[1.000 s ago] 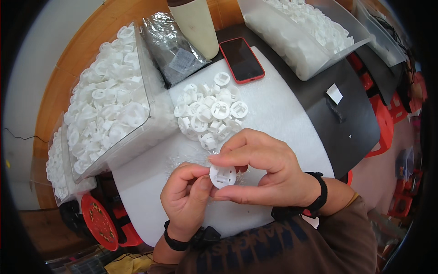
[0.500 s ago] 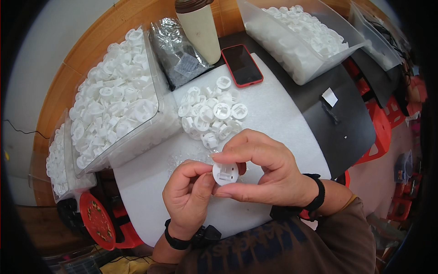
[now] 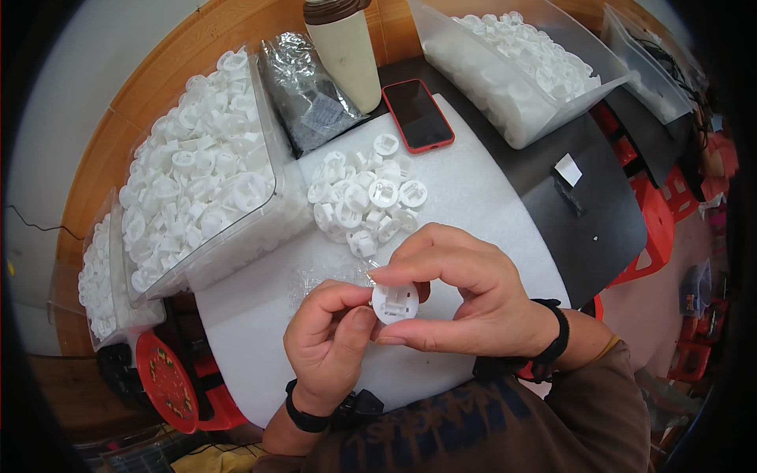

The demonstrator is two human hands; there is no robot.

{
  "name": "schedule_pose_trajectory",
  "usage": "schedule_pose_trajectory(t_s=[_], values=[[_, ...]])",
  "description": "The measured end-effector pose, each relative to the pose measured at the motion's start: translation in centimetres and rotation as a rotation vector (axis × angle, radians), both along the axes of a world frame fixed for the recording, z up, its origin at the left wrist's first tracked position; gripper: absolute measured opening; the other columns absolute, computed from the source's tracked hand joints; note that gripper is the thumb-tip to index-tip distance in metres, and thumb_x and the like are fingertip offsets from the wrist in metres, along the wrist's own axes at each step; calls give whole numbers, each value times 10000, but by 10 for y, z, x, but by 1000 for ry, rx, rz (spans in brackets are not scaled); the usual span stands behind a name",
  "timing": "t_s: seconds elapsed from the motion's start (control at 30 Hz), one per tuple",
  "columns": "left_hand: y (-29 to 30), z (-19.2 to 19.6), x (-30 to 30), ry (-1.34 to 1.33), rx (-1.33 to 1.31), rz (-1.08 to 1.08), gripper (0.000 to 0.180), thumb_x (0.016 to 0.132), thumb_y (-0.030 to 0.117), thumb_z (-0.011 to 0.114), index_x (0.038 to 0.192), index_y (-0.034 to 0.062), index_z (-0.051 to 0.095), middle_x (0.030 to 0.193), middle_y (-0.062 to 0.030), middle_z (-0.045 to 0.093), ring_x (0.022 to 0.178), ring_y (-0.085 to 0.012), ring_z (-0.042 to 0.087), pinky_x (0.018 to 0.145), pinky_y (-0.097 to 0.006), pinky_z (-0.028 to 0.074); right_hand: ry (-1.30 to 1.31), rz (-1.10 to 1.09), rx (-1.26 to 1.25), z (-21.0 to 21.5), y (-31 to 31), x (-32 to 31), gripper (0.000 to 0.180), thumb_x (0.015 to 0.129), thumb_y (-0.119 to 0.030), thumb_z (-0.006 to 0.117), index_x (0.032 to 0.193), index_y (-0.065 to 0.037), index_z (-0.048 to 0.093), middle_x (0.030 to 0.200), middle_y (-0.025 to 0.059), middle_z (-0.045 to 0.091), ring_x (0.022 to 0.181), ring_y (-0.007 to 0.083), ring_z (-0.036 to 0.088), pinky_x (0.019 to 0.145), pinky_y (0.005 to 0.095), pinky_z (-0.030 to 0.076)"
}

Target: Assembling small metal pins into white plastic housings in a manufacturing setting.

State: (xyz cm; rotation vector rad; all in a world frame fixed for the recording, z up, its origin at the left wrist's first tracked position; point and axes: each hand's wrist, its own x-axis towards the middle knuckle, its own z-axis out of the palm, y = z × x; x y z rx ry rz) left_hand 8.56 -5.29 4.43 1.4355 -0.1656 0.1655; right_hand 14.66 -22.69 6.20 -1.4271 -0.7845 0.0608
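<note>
A round white plastic part [image 3: 395,303] with slots in its flat face is held up over the white mat [image 3: 489,229]. My right hand [image 3: 473,296] grips it by the rim, thumb below and fingers above. Close against its left edge, my left hand [image 3: 327,335] is closed in a pinch; whatever sits between thumb and forefinger is too small to make out. Beyond my hands lies a loose pile of similar white parts [image 3: 367,193]. Small clear plastic pieces [image 3: 309,284] are scattered on the mat, partly hidden behind my left hand.
A large clear bin [image 3: 276,169] heaped with white parts stands at the left, a smaller bin [image 3: 130,323] beside it. At the back are a silver bag [image 3: 303,87], a cream tumbler [image 3: 347,63] and a red-cased phone [image 3: 419,114]. Another bin [image 3: 544,118] sits back right.
Both hands and the white part have shifted very slightly to the right. The grip looks the same, and the pile has not changed.
</note>
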Motion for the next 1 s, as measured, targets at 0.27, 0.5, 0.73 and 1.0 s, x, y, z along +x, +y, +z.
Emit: schedule_pose_trajectory(t_s=[0.27,0.5,0.73,1.0], values=[[-4,-3,1,21,-4,54,212,917,160,561,1030,-19,550,972,-73,599,863,-122,579,779,-257,473,-107,-106,-72,5,2,-6,368,707,-82,749,1060,-58,644,879,84,563,781,182,568,645,260,471],[-2,-7,2,4,-9,8,151,904,22,537,1041,-37,561,974,-82,573,861,-106,556,766,-232,449,-157,-175,-97,4,4,-8,430,690,-91,759,1092,-35,615,874,98,572,779,210,583,646,279,484],[-2,-11,3,16,88,47,187,915,135,530,1016,-19,559,941,-102,625,828,-148,607,749,-279,491,-238,-203,-91,0,4,-6,529,673,-93,769,1157,-20,567,884,104,583,771,225,585,640,289,486],[-3,-7,2,44,63,28,148,892,92,569,978,-27,583,922,-78,601,819,-131,567,744,-257,457,-287,-212,-69,0,4,-5,548,676,-93,770,1173,-12,555,883,111,591,767,235,588,640,295,488]])
